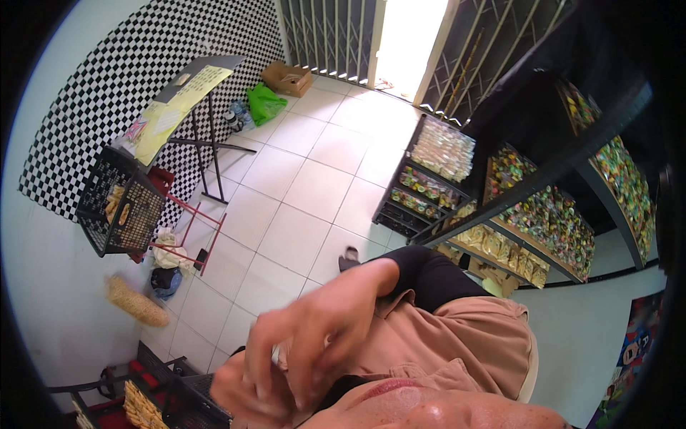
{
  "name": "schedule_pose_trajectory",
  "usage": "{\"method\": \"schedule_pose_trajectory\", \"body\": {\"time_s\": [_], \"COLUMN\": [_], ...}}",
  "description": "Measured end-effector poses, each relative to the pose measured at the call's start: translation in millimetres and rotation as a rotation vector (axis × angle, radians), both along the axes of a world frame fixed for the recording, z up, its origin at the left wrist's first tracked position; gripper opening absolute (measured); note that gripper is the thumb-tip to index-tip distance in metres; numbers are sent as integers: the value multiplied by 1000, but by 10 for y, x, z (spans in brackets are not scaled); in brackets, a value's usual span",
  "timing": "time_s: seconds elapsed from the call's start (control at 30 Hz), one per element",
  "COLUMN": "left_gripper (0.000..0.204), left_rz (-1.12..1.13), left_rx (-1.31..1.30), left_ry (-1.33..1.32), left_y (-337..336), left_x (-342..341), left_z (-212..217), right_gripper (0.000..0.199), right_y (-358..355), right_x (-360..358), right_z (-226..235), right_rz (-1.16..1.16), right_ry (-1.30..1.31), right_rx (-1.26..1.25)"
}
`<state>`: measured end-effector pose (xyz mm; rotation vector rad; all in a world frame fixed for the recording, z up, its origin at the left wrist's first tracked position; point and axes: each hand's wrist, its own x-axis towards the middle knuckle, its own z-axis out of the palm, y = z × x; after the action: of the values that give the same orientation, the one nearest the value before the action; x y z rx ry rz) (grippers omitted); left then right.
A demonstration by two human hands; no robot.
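Small pale bit (276, 351) sat blurred between your left hand (239, 390) and right hand (314, 336), fingers curled; I cannot tell whether either grip held it; you seemed mid-fiddle, and next needed a firm pinch

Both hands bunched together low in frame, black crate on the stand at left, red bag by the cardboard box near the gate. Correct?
Not quite: the bag beside the cardboard box is green, not red, as the head view shows. The rest holds: both hands, right hand over left hand, are bunched low in frame, and the black crate sits on the stand at left.
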<state>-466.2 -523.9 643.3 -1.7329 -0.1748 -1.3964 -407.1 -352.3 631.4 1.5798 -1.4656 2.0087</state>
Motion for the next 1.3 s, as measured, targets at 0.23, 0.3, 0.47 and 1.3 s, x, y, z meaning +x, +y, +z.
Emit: {"method": "schedule_pose_trajectory", "body": {"time_s": [0.23, 0.3, 0.47, 1.3], "left_gripper": [40, 40, 39, 52], "left_rz": [215, 343, 321, 251], "left_rx": [57, 150, 354, 268], "left_ry": [85, 95, 109, -153], "left_y": [226, 327, 993, 1385], "left_x": [-612, -705, -1424, -4974], "left_z": [193, 204, 455, 373], "right_gripper": [16, 24, 25, 24], "right_y": [1306, 1616, 2301, 2296], "right_x": [-822, -974, -1302, -6026], "right_z": [-1228, -1754, -2830, -2843], "right_rz": [-554, -794, -1014, -868], "right_ry": [-746, -993, -1292, -1028], "right_rx": [54, 125, 340, 587]}}
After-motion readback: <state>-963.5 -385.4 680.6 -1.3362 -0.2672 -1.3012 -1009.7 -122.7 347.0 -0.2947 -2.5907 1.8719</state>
